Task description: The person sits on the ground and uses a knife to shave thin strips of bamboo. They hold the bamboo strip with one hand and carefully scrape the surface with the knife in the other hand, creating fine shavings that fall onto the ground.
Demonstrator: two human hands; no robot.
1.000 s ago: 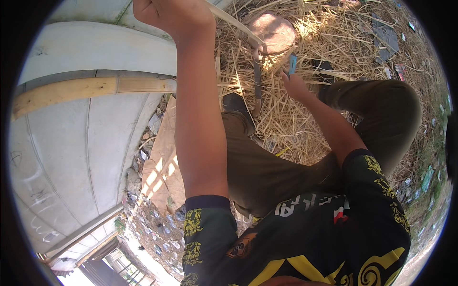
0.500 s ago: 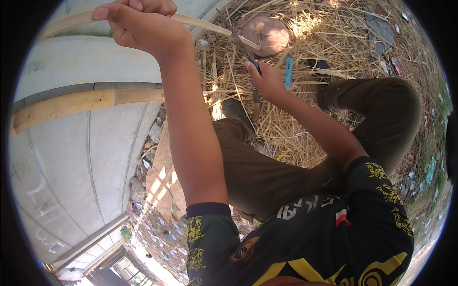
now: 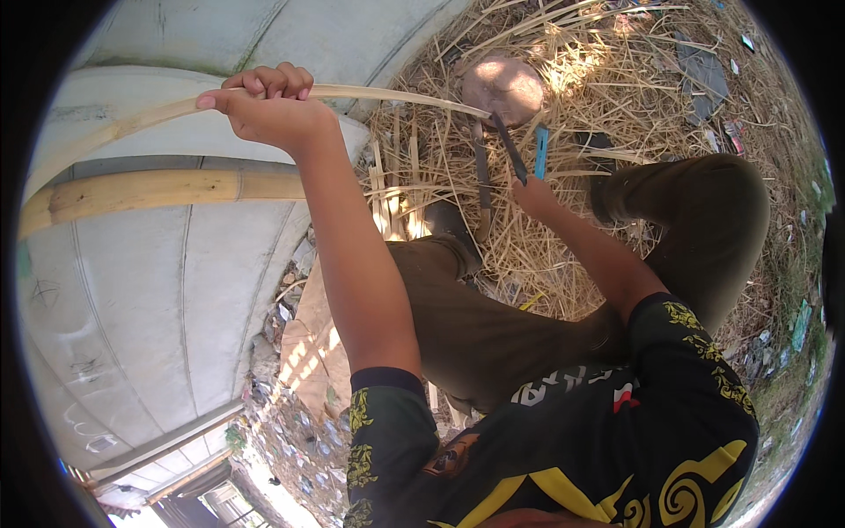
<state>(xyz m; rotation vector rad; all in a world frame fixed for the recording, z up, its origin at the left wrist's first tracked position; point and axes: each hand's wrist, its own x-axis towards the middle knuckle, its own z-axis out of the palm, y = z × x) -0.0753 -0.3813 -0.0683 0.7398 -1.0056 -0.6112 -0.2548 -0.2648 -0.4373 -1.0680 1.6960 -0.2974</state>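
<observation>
My left hand [image 3: 277,106], at the upper left, is closed around a long pale strip [image 3: 396,95] that looks like split bamboo. The strip arches from the left rim to the round block [image 3: 506,88]. My right hand [image 3: 533,195] grips a dark knife [image 3: 510,151], whose tip meets the strip's end beside the block. Just left of that knife, a second long blade [image 3: 482,172] with a wooden-looking handle lies on the straw. A flat blue piece [image 3: 540,151] lies to the right of the knife.
Dry straw-like shavings [image 3: 563,264] cover the ground around my feet. A pale panelled wall [image 3: 132,299] stands on the left, with a thick bamboo pole [image 3: 150,195] along it. My bent legs [image 3: 493,326] flank the work spot. Dark flat scrap [image 3: 701,79] lies far right.
My right hand and knife have moved right and toward me, along the strip to its end. The left hand has shifted slightly right and nearer, still holding the strip.
</observation>
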